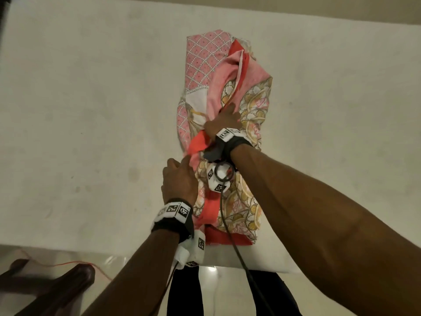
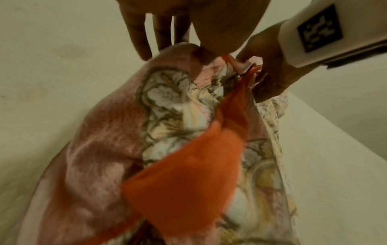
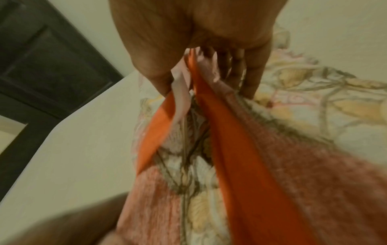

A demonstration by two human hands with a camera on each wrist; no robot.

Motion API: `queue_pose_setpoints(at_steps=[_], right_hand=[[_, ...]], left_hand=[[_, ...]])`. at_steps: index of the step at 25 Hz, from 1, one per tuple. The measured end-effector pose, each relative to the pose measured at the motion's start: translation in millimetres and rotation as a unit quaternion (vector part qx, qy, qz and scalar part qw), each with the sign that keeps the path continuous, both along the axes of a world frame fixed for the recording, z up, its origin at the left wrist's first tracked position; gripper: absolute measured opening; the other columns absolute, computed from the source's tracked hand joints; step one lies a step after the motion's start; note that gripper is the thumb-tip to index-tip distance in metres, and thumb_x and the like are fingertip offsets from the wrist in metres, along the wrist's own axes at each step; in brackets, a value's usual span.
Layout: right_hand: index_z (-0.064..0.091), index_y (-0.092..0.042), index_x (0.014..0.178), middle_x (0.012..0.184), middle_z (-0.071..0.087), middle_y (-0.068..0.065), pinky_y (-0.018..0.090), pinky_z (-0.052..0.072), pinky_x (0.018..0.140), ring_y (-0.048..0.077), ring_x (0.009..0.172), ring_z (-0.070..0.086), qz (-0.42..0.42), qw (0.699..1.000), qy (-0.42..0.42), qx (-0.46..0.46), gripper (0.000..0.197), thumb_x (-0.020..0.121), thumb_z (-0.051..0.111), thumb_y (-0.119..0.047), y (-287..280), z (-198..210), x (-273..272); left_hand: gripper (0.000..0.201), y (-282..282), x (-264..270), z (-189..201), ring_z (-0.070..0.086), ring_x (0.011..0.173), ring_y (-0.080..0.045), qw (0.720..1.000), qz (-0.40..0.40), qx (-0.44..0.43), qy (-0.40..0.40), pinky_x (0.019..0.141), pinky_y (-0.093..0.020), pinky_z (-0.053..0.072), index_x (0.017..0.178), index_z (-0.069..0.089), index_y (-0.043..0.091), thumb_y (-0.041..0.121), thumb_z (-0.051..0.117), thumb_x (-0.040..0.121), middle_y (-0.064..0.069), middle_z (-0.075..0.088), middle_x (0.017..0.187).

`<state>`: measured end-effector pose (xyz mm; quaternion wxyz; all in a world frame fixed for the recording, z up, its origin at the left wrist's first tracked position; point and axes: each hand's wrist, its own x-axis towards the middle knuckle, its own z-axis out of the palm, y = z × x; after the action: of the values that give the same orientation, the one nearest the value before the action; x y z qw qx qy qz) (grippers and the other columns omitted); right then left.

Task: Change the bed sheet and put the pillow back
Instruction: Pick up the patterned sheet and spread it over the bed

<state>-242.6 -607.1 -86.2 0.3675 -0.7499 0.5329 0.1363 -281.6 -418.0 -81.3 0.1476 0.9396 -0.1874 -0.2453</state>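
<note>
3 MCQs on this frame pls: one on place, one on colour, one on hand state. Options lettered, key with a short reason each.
1. Where does the folded sheet lie?
A. on the bare mattress
B. on the floor
C. on a chair

2. What colour is the plain band running through the sheet?
A. blue
B. orange-red
C. black

3. What is the right hand doing?
A. hanging idle off the bed
B. holding a pillow
C. holding a bunch of the sheet

Key: 1 A, the head view shows the sheet on the pale mattress; 2 B, both wrist views show an orange-red strip; 3 C, the right wrist view shows gathered cloth in its grip.
</note>
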Motion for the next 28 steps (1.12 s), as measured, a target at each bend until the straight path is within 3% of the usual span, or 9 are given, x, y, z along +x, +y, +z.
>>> queue_pose_setpoints(at_steps=[3, 8, 10, 14, 18, 21, 23, 25, 28], right_hand=[[0.032, -0.009, 0.142, 0.120, 0.057, 0.018, 0.033, 0.042, 0.072, 0.040, 0.107, 0.059, 0.026, 0.995, -0.071, 0.062, 0.059, 0.089, 0.056, -0.017, -35.6, 9.2, -28.4], [0.061, -0.009, 0.127, 0.129, 0.062, 0.019, 0.036, 0.046, 0.093, 0.041, 0.117, 0.057, 0.030, 0.993, -0.106, -0.045, 0.046, 0.085, 0.046, -0.021, -100.4, 47.4, -84.6], [0.069, -0.010, 0.114, 0.114, 0.069, 0.020, 0.037, 0.048, 0.087, 0.042, 0.107, 0.061, -0.012, 0.990, -0.113, -0.087, 0.056, 0.070, 0.039, -0.027, -135.6, 57.6, -116.5], [0.067, -0.004, 0.108, 0.116, 0.065, 0.025, 0.042, 0.048, 0.090, 0.046, 0.109, 0.059, -0.075, 0.984, -0.007, -0.161, 0.050, 0.074, 0.040, -0.029, -205.8, 52.0, -187.0], [0.059, 0.000, 0.121, 0.129, 0.055, 0.027, 0.043, 0.045, 0.097, 0.045, 0.118, 0.053, -0.099, 0.986, 0.092, -0.102, 0.048, 0.081, 0.052, -0.026, -217.4, 23.6, -224.2], [0.050, 0.003, 0.128, 0.133, 0.044, 0.027, 0.047, 0.039, 0.100, 0.046, 0.122, 0.046, -0.020, 0.989, 0.060, -0.134, 0.049, 0.086, 0.049, -0.023, -193.1, 16.5, -212.6], [0.053, 0.006, 0.122, 0.127, 0.047, 0.030, 0.044, 0.039, 0.097, 0.045, 0.117, 0.048, 0.076, 0.986, 0.009, -0.145, 0.047, 0.086, 0.044, -0.023, -172.2, 17.3, -184.9], [0.055, 0.003, 0.124, 0.126, 0.051, 0.028, 0.041, 0.043, 0.093, 0.042, 0.109, 0.054, 0.122, 0.986, -0.041, -0.105, 0.048, 0.086, 0.050, -0.025, -148.9, 15.9, -147.1], [0.053, -0.002, 0.129, 0.132, 0.053, 0.021, 0.037, 0.047, 0.088, 0.035, 0.108, 0.058, 0.194, 0.979, -0.059, -0.026, 0.057, 0.086, 0.056, -0.041, -107.1, 7.3, -91.3]], left_hand=[[0.035, -9.6, -24.8, 21.4, 0.058, 0.111, -0.032, 0.998, 0.017, -0.050, 0.023, 0.087, -0.045, 0.050, 0.135, 0.055, 0.026, 0.021, 0.039, 0.103, -0.009, 0.059, 0.122], [0.039, -94.2, -99.4, 63.0, 0.066, 0.098, -0.035, 0.983, -0.114, -0.121, 0.083, 0.078, -0.041, 0.049, 0.130, 0.049, 0.022, 0.015, 0.056, 0.092, -0.008, 0.070, 0.109], [0.045, -136.4, -131.6, 67.0, 0.065, 0.102, -0.038, 0.980, -0.121, -0.122, 0.102, 0.080, -0.044, 0.050, 0.129, 0.046, 0.019, 0.014, 0.060, 0.086, -0.010, 0.068, 0.111], [0.064, -182.2, -179.8, 62.9, 0.065, 0.105, -0.037, 0.917, -0.122, -0.183, 0.334, 0.088, -0.043, 0.052, 0.152, 0.027, 0.030, 0.021, 0.054, 0.095, -0.012, 0.068, 0.122], [0.042, -162.5, -198.9, 37.6, 0.067, 0.092, -0.034, 0.914, -0.258, -0.106, 0.296, 0.080, -0.042, 0.056, 0.115, 0.064, 0.018, 0.032, 0.036, 0.087, -0.013, 0.072, 0.104], [0.030, -131.4, -168.7, 30.1, 0.065, 0.087, -0.024, 0.967, -0.068, -0.126, 0.212, 0.079, -0.040, 0.057, 0.110, 0.067, 0.021, 0.022, 0.044, 0.091, -0.007, 0.069, 0.104], [0.029, -107.4, -125.5, 25.1, 0.057, 0.108, -0.025, 0.990, 0.046, -0.096, 0.096, 0.089, -0.043, 0.054, 0.120, 0.061, 0.016, 0.022, 0.053, 0.093, -0.009, 0.057, 0.122], [0.052, -83.4, -79.7, 17.8, 0.038, 0.132, -0.031, 0.991, 0.131, -0.007, 0.026, 0.093, -0.051, 0.048, 0.137, 0.047, 0.017, 0.031, 0.063, 0.090, -0.010, 0.039, 0.143], [0.087, -54.1, -30.9, 5.7, 0.021, 0.144, -0.035, 0.971, 0.215, 0.077, 0.071, 0.103, -0.066, 0.036, 0.153, 0.022, 0.020, 0.045, 0.067, 0.083, -0.009, 0.024, 0.157]])
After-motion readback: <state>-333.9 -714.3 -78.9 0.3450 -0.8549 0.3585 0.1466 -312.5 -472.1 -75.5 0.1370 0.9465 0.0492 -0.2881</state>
